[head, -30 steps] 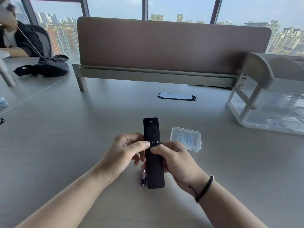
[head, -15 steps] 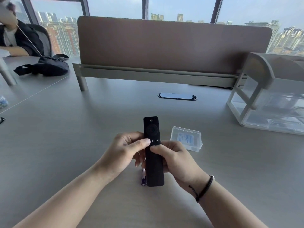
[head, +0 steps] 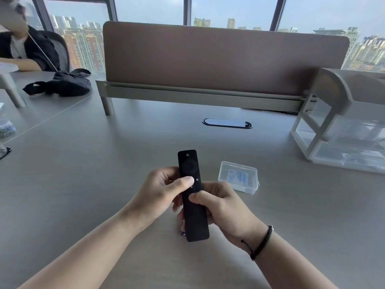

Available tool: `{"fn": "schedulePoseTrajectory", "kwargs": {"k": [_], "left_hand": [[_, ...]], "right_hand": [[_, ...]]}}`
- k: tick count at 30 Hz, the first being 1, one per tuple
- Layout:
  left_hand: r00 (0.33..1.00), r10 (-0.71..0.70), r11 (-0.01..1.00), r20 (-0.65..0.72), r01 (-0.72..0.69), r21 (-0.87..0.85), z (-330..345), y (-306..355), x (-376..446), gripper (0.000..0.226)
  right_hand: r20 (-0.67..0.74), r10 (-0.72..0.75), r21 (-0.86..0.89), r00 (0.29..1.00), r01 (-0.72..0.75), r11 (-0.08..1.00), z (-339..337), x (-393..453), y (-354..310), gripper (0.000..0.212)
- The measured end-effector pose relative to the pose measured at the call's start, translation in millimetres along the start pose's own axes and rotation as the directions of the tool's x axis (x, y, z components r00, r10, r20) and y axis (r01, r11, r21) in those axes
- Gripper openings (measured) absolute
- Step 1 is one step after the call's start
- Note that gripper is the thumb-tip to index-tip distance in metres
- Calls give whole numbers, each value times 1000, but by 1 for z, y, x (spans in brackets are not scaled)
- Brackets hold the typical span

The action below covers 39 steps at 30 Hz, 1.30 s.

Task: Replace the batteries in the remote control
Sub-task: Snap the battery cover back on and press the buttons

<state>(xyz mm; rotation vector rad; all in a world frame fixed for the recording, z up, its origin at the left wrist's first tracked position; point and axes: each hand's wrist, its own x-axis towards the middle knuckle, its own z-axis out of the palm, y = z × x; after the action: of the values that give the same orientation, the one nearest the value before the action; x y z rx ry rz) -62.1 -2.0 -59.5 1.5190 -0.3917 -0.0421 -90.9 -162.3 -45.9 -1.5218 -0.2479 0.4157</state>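
A wide grey tabletop (head: 87, 184) carries everything, with a brown divider panel (head: 218, 59) standing across it well beyond the hands. Far off to the right of the right hand stands a white-framed organiser (head: 337, 126) with clear walls; what lies in its lower tier is too blurred to name. Far to the left of the left hand, beyond a seam in the desk, lies a black bag (head: 64, 84), and a seated person's dark sleeve shows behind it. Just beyond the right hand, near but not touching it, sits a small clear plastic box (head: 238, 179) with its lid closed; a blue-printed label shows through it, and I cannot tell what else it holds.

The black remote control (head: 192, 197) is held above the tabletop between both hands, button side up, its power-button end pointing away from the person. The left hand (head: 160, 192) grips its left edge, thumb pressed on the face just below the round pad. The right hand (head: 223, 207) is closed around the lower body, thumb across the front; a black cord bracelet (head: 262, 241) circles that wrist. Under the remote's near end, just below the left hand's fingers, a small purple tip (head: 183, 233) peeks out, likely a battery lying on the tabletop.
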Motion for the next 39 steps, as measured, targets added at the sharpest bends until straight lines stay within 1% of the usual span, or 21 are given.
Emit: {"fn": "schedulePoseTrajectory", "kwargs": {"k": [4,6,10,12,17,19,26,30,33,39], "left_hand": [[1000,18,1000,24,-18,-7,-1,1,0,19],[999,26,1000,27,-26,14,-1,0,0,20],[998,33,998,57,-36,53,-2,-3,0,32],[997,38,997,62,-42,59,-2,-3,0,30],[997,25,997,73,-31,75,-1,-2,0,41],[997,20,997,74,-26,72,-1,-1,-1,38],[1000,-9,1000,25,8,23,1,3,-2,34],[999,-32,999,5,32,1,1,6,-1,32],[998,-55,998,-9,55,-9,0,8,-1,32],[994,-97,992,-55,92,-82,-2,8,-1,29]], "right_hand": [[-2,7,0,1000,-7,1000,1,-2,0,30],[-22,21,13,1000,-20,1000,2,-2,0,37],[-53,28,49,998,-25,998,2,-2,-2,46],[-63,16,49,998,-12,999,2,-2,-2,48],[-82,-12,43,997,15,999,0,-2,-4,49],[-86,-16,60,996,21,998,-1,-2,-4,48],[-73,-21,68,997,26,997,1,-4,-6,47],[-74,-50,3,996,50,999,-1,-2,-2,47],[-50,-43,-44,998,41,998,-1,0,1,50],[-53,-51,-46,997,49,998,-5,1,2,52]]}}
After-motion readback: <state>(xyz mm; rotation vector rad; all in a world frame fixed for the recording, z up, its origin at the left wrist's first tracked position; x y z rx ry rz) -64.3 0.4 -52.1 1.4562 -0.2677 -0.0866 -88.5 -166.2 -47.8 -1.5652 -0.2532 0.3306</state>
